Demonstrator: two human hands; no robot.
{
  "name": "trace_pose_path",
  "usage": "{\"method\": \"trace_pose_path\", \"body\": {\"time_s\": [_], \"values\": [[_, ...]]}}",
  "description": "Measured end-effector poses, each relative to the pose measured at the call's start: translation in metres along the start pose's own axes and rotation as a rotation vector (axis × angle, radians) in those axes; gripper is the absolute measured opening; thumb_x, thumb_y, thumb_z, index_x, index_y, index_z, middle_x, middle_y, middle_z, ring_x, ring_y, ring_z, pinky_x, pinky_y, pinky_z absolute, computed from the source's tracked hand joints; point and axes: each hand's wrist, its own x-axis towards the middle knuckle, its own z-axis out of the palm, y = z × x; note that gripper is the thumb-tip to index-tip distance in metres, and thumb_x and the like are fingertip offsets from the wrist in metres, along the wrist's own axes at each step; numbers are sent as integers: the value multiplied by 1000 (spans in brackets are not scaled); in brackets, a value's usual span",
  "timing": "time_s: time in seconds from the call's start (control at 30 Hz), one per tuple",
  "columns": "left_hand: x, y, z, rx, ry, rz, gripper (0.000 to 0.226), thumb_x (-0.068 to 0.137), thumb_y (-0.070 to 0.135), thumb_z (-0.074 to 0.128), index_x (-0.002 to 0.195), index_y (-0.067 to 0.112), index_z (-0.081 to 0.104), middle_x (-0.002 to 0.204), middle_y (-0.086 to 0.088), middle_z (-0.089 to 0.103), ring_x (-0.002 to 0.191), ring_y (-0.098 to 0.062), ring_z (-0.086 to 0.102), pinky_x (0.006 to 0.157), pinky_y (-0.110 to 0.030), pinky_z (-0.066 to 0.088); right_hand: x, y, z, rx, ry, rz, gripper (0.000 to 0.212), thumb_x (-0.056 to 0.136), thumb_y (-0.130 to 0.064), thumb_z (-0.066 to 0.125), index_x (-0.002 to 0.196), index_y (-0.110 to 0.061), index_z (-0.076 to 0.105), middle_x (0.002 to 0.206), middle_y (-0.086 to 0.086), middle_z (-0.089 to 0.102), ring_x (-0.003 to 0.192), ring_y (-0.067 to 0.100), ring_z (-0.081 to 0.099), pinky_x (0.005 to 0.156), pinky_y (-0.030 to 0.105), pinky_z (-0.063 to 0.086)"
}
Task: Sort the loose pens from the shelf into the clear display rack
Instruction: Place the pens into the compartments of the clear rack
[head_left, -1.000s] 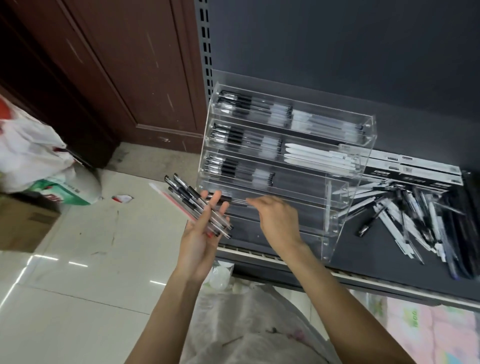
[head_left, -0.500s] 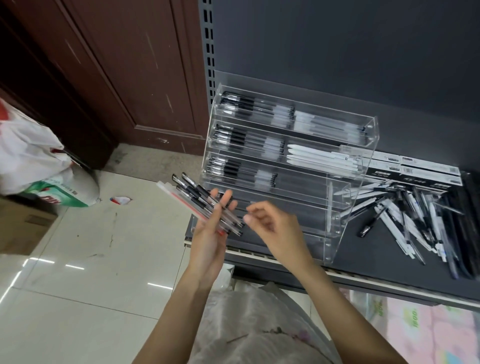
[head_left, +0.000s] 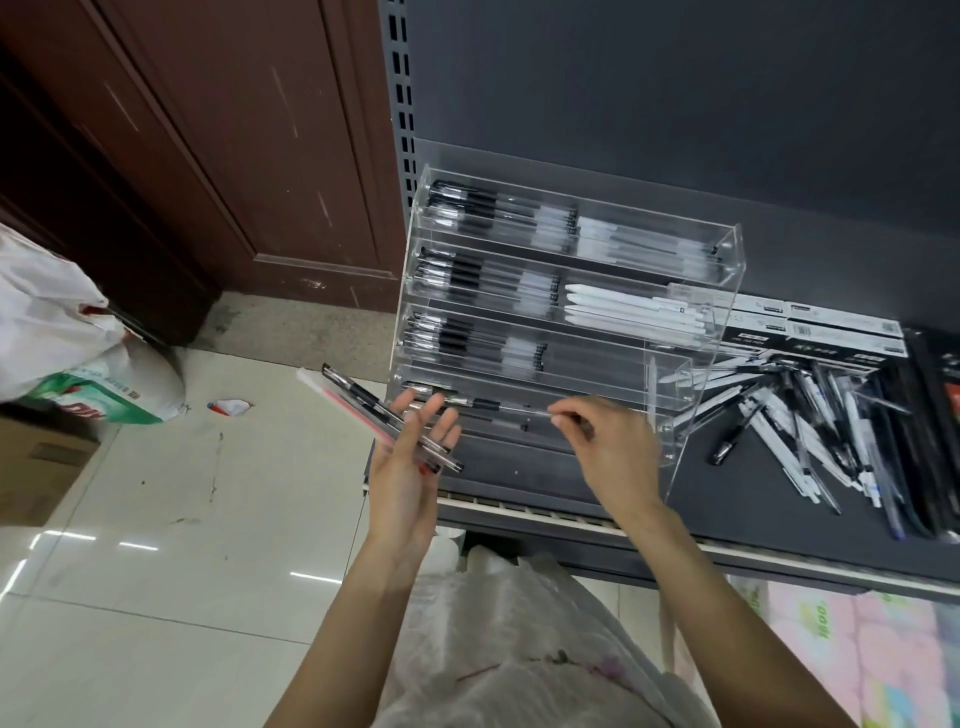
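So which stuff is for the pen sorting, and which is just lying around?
For the job:
rack
loose pens
bunch of pens in left hand
one pen in right hand

Just lying about:
white bags
boxes
floor scrap

Both forearms are bare, with no sleeves reaching the wrists. The left hand (head_left: 410, 467) and right hand (head_left: 610, 457) wear nothing. A pale, faintly patterned garment (head_left: 509, 649) covers the torso.

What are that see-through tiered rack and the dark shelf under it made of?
The clear tiered display rack looks like glossy acrylic: the pens inside show through, and its edges catch light. The dark grey shelf seems matte painted metal, judging by its slotted upright.
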Motion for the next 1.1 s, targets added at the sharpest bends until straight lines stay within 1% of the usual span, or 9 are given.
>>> {"method": "trace_pose_path", "body": {"time_s": [0.1,0.23,0.4,0.53,0.63,0.73,0.93,1.03,1.1], "values": [[2,2,-2,-28,38,1,26,99,10,43,122,12,54,104,-6,69,90,-16,71,78,-27,57,8,-8,12,-3,-37,-22,7,85,-23,68,89,-25,73,84,-13,72,66,1,60,57,22,49],[2,3,-4,-25,35,8,25,99,12,44,123,12,53,103,-4,71,92,-16,70,82,-28,56,20,-16,29,-122,-57,-130,7,86,-21,67,87,-23,74,82,-9,72,68,12,67,56,28,53],[0,3,-2,-45,13,-10,24,99,12,42,118,16,57,106,-5,71,95,-17,70,74,-25,57,28,-23,40,-333,-181,-238,9,86,-20,66,90,-21,74,87,-5,68,67,17,65,54,28,52],[-3,4,4,-18,-47,4,30,101,15,38,127,19,52,114,-1,69,105,-17,66,82,-26,54,16,-37,27,-87,-91,-196,13,88,-25,64,97,-21,73,89,-8,69,67,8,64,55,23,49],[-5,3,9,47,-126,32,36,102,18,36,137,21,44,124,3,64,117,-15,59,98,-34,43,6,-55,15,344,-278,-2,13,89,-32,62,95,-22,69,86,-13,69,73,1,64,68,18,51],[-6,-1,15,79,-188,24,39,102,19,35,139,25,41,128,5,62,122,-11,55,102,-38,40,0,-63,11,556,-407,119,12,86,-27,67,93,-18,65,86,-8,70,80,2,65,75,16,51],[-2,-5,19,41,-221,-18,39,100,16,36,138,20,43,128,1,62,121,-16,56,101,-40,44,2,-53,10,657,-340,157,10,84,-16,69,92,-22,71,84,-11,71,79,1,65,77,20,53],[4,-2,14,-47,-159,-32,35,101,15,37,134,19,46,122,-2,66,114,-19,62,86,-32,55,4,-34,-2,556,-203,147,11,83,-18,68,90,-27,70,83,-17,69,76,-2,64,73,13,50],[8,2,7,-88,-100,-31,34,101,17,37,132,20,50,106,2,71,93,-11,68,72,-22,56,5,-12,-8,330,-88,59,9,85,-22,67,91,-27,70,84,-18,67,72,-1,63,67,14,50]]}}
